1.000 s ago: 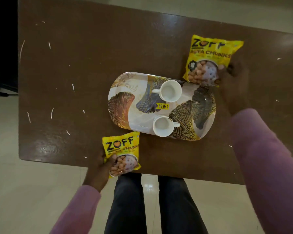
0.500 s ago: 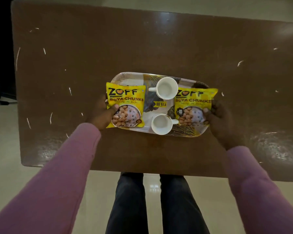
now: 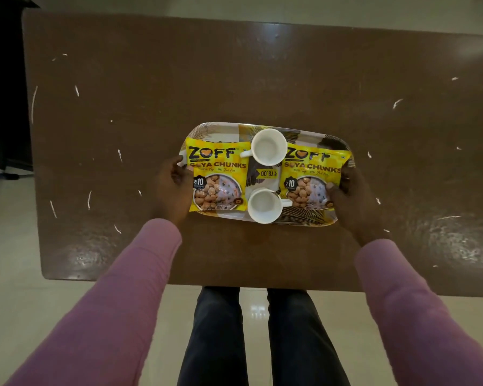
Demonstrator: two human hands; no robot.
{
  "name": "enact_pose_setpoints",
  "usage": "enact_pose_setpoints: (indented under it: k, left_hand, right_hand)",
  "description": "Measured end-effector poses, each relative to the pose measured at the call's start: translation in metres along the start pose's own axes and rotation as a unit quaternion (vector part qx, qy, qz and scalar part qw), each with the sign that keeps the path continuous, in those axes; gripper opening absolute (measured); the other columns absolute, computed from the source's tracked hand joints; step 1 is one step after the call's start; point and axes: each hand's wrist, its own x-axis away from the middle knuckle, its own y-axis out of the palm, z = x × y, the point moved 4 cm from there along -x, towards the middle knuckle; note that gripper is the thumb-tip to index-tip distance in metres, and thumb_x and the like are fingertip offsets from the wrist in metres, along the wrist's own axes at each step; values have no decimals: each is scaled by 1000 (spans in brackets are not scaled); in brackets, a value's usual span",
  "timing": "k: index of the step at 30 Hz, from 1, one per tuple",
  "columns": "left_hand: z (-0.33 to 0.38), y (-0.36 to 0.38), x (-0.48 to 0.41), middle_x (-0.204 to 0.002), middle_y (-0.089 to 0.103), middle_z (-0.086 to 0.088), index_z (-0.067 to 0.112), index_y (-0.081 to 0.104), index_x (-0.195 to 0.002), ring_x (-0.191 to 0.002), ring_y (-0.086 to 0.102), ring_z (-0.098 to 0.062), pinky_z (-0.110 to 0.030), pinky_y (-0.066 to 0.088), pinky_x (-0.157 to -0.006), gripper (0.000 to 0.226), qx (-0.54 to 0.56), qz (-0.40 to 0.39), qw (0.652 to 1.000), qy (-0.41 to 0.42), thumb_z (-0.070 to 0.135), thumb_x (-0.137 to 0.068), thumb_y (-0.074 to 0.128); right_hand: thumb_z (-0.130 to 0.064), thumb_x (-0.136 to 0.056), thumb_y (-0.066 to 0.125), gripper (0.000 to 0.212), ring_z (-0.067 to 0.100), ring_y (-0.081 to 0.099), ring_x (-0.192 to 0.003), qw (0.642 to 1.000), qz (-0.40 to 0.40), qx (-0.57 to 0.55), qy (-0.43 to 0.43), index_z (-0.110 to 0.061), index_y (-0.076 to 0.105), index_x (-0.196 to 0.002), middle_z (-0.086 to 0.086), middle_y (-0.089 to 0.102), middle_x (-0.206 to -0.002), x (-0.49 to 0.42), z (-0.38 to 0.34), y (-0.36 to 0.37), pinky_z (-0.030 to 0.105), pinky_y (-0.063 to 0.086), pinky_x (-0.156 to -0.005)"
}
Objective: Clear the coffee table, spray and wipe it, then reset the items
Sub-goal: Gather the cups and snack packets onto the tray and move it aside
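Tray [image 3: 212, 129] mid-frame on coffee table [image 3: 262, 79], long axis left-right — holds empty upper cup [image 3: 268, 147] and lower cup [image 3: 264, 206] between left packet [image 3: 216, 176] and right packet [image 3: 311, 176], logos toward frame top. Left hand [image 3: 172, 190] grips tray's left end, right hand [image 3: 353, 204] its right end — thumb on right packet.

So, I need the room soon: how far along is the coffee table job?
Done: the left packet, right packet, far cup and near cup all sit on the tray. In hand: the left hand and right hand grip the tray's ends, seemingly ready to lift it off. Left: spraying, wiping, resetting; the table shows white flecks, and no spray or cloth is visible.
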Motion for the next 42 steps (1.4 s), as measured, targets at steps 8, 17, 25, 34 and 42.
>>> enact_pose_setpoints:
  k: [8,17,25,34,42]
  left_hand:
    - [-13,-1,0,-82,58,9,21,60,-104,-86,62,-22,-47,53,-83,11,-52,-30,998,17,21,-92,62]
    - [-20,-7,-26,-109,63,1,25,58,-116,-95,59,-16,-39,49,-92,20,38,-57,990,-120,32,-97,53]
    - [-21,-16,-25,-85,66,-6,16,63,-105,-66,59,-13,-30,49,-67,19,51,-114,982,-144,5,-97,50]
    - [16,-92,27,-100,66,-15,6,60,-121,-80,59,-25,-34,50,-75,28,57,-133,981,-132,1,-96,51]
    - [35,-157,89,-84,65,-4,17,63,-114,-80,60,-24,-36,49,-80,29,120,-108,979,-121,-1,-94,53]
  right_hand:
    - [-24,-81,67,19,22,60,-80,983,140,107,45,-20,59,-98,-2,63,-84,10,7,-7,26,36,-65]
    - [-30,-81,46,38,34,60,-101,973,196,65,100,-12,63,-111,14,66,-108,-2,16,-18,36,45,-83]
    - [-21,-96,47,27,38,62,-96,982,123,96,106,-2,65,-104,22,67,-101,5,19,-12,38,47,-80]
    - [-11,-87,53,15,27,60,-82,984,136,52,102,-7,65,-95,15,68,-92,107,-17,-36,34,47,-74]
    - [0,-81,63,24,21,57,-81,989,147,21,21,0,68,-104,10,62,-86,201,-58,-62,26,38,-72]
